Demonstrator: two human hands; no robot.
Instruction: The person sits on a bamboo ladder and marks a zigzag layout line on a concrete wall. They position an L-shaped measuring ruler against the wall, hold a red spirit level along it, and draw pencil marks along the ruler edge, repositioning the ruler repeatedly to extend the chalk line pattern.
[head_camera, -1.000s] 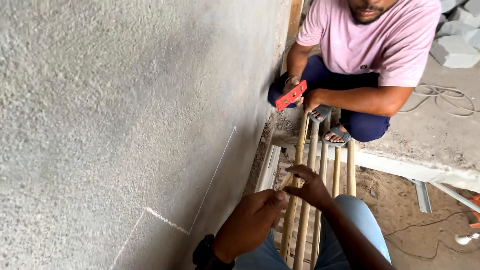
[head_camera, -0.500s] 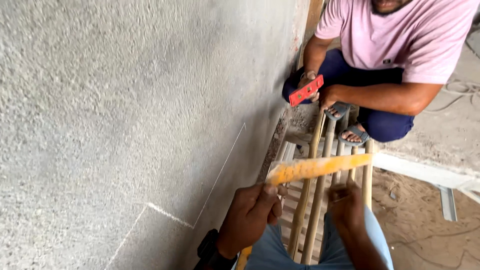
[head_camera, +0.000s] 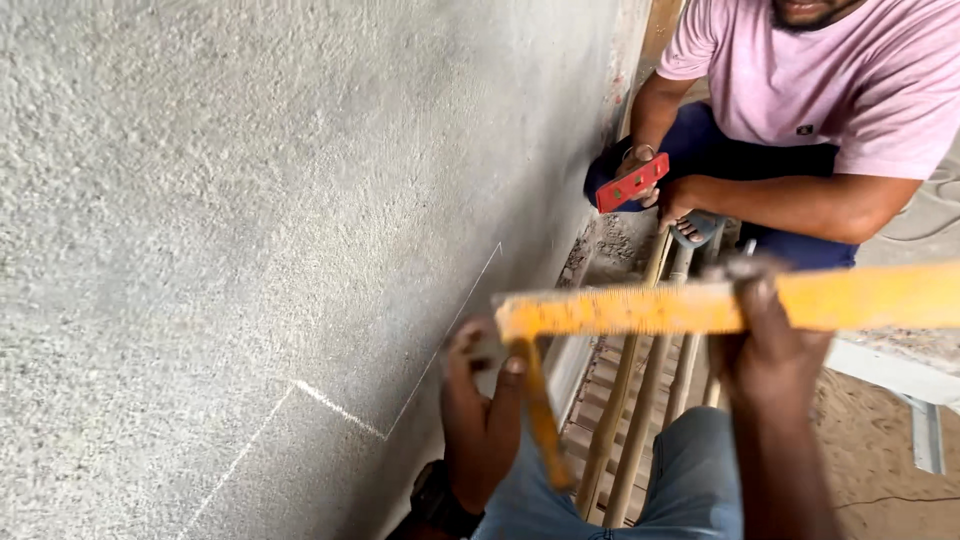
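Left hand (head_camera: 482, 410) and right hand (head_camera: 762, 335) both closed on a flat yellow folding wooden ruler (head_camera: 640, 310). Rough grey plastered wall (head_camera: 250, 200) just left of the left hand, thin chalk lines (head_camera: 335, 408) on it. Small red rectangular level (head_camera: 632, 183) beyond, held in another person's hands.

Soft, even daylight, perhaps from the right; motion blur on both hands (head_camera: 480, 410) and yellow ruler (head_camera: 640, 308).

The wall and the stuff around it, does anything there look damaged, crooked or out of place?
Nothing stands out. The grey rendered wall looks sound, with thin marked lines on it. The left hand and right hand hold a yellow folding ruler, and another person holds a small red level.
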